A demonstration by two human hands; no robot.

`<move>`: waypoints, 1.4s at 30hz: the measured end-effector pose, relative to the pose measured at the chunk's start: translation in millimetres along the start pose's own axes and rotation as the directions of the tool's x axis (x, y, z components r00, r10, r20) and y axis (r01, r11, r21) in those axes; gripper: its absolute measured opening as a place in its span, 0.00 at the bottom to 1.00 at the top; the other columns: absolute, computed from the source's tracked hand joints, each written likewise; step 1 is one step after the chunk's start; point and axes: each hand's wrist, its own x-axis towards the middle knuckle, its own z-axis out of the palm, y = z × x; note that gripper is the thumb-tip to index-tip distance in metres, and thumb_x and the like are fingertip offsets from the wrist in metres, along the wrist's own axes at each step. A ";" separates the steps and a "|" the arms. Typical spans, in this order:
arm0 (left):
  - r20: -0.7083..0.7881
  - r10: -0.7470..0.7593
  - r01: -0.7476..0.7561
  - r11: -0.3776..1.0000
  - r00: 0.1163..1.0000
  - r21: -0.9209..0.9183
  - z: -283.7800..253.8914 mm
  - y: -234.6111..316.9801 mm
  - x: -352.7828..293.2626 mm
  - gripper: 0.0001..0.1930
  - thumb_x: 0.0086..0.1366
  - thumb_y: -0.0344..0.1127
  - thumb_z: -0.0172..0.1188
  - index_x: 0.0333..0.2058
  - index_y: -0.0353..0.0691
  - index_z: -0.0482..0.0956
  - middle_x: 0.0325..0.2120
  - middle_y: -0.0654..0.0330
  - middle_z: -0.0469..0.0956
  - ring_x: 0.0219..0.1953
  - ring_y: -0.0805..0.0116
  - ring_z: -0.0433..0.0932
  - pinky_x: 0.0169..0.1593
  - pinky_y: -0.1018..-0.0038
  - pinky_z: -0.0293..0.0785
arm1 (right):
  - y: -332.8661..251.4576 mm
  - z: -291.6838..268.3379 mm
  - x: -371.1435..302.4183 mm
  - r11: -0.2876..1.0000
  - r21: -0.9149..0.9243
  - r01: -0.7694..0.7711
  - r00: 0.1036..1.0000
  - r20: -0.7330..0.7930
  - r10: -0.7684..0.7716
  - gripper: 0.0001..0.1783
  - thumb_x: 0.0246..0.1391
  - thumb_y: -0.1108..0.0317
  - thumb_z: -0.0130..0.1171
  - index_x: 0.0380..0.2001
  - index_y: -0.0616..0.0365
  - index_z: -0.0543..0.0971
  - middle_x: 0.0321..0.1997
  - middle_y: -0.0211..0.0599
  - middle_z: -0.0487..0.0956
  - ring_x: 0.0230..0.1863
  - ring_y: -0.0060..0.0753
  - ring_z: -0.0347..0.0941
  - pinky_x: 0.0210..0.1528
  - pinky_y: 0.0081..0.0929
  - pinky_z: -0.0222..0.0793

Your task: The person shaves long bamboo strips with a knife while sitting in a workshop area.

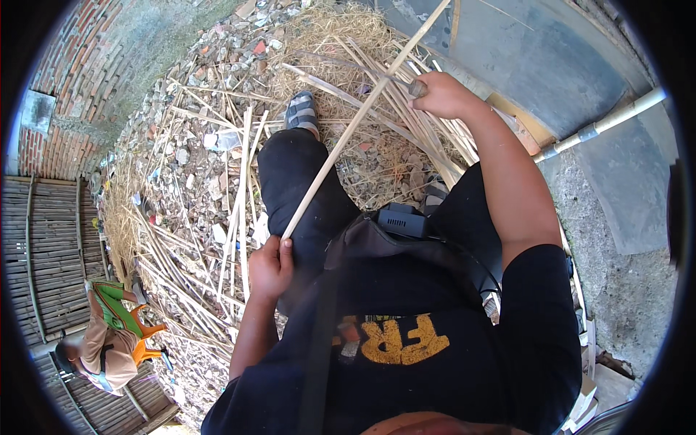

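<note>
My left hand (271, 268) is closed on the near end of a long pale bamboo strip (334, 158), thumb lying along it. The strip slants up and to the right, passing over my left leg to the far edge of the view. Closed around a short wooden handle, my right hand (444, 96) holds a long knife (348, 64). Its thin dark blade points left and meets the strip at its upper part; whether it cuts into the strip I cannot tell. Several split bamboo strips (428, 138) lie beneath my right hand.
More bamboo strips (239, 210) lie left of my leg on rubble-strewn ground (185, 156). Shavings (341, 29) are heaped ahead. Grey sheets (536, 51) and a pole (602, 129) are at the right. Far left, another person (109, 348) sits by a bamboo wall (43, 246).
</note>
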 end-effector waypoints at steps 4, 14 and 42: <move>-0.015 0.002 -0.002 1.000 1.000 -0.007 -0.4 -2.8 -3.0 0.19 0.72 0.40 0.56 0.22 0.38 0.68 0.13 0.47 0.71 0.17 0.42 0.72 0.23 0.54 0.65 | -30.5 -5.3 -11.3 0.997 -0.015 0.074 0.991 0.112 -0.072 0.18 0.49 0.58 0.67 0.37 0.60 0.81 0.32 0.50 0.81 0.38 0.54 0.78 0.43 0.45 0.72; -0.030 0.012 -0.012 1.000 0.999 -0.001 0.3 0.1 -1.2 0.19 0.71 0.40 0.57 0.22 0.37 0.68 0.13 0.46 0.71 0.17 0.41 0.73 0.23 0.54 0.65 | -18.0 -8.5 -1.0 0.999 0.029 -0.017 0.998 0.062 0.015 0.13 0.49 0.62 0.65 0.37 0.56 0.83 0.35 0.45 0.83 0.39 0.50 0.80 0.43 0.45 0.73; 0.033 -0.033 0.034 0.998 0.999 -0.043 -2.4 -6.9 -4.2 0.19 0.72 0.41 0.56 0.23 0.37 0.69 0.12 0.47 0.70 0.17 0.42 0.72 0.23 0.56 0.63 | -76.0 3.2 -27.4 0.941 -0.183 0.285 0.943 0.230 -0.241 0.14 0.49 0.60 0.70 0.37 0.55 0.83 0.29 0.44 0.82 0.33 0.45 0.79 0.38 0.43 0.73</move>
